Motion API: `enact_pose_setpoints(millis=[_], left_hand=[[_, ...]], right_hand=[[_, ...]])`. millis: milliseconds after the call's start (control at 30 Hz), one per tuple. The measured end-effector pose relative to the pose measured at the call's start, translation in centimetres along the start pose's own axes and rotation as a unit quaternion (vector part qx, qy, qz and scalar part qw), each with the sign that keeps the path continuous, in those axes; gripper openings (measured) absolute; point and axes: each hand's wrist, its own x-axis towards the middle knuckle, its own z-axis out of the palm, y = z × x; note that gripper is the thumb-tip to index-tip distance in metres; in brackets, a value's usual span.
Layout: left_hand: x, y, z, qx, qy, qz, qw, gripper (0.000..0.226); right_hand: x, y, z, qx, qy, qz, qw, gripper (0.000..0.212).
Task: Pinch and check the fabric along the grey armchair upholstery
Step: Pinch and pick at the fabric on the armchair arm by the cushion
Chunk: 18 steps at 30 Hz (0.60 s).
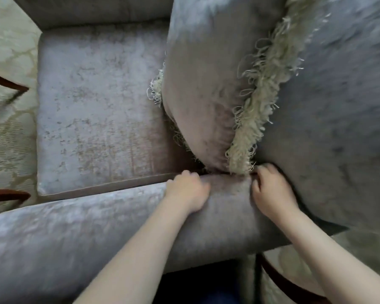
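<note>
Head view: left hand [188,189] and right hand [272,194] pinch the fabric of the grey velvet rolled armrest [97,227], fingers curled in, near the backrest. Grey throw cushion with cream fringe [206,84] stands on the grey velvet seat cushion [101,106].

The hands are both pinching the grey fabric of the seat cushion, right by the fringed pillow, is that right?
Not the seat cushion. The head view shows the left hand and right hand both pinching the grey fabric of the rolled armrest, right by the fringed pillow; the seat cushion lies beyond them, untouched.
</note>
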Motion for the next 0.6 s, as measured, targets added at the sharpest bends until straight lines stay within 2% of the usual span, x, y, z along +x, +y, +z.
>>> enact_pose_setpoints(millis=[100,200,300,400,600], left_hand=[[1.9,6.5,1.2,0.001,0.010,0.048,0.999,0.041],[3.6,7.6,1.5,-0.051,0.009,0.023,0.998,0.041],[4.0,7.3,1.8,-0.047,0.017,0.013,0.999,0.039],[3.8,7.3,2.0,-0.046,0.030,0.015,0.998,0.037],[3.3,7.2,1.9,-0.041,0.045,0.031,0.998,0.037]], right_hand=[[1.5,1.0,0.4,-0.057,-0.050,-0.012,0.997,0.015],[4.5,0.2,0.9,-0.102,-0.143,-0.040,0.984,0.027],[6.6,-0.1,1.5,-0.127,-0.206,-0.079,0.967,0.033],[6.6,-0.1,1.5,-0.112,-0.213,-0.066,0.968,0.036],[5.5,-0.1,1.4,-0.068,-0.160,-0.012,0.985,0.034]])
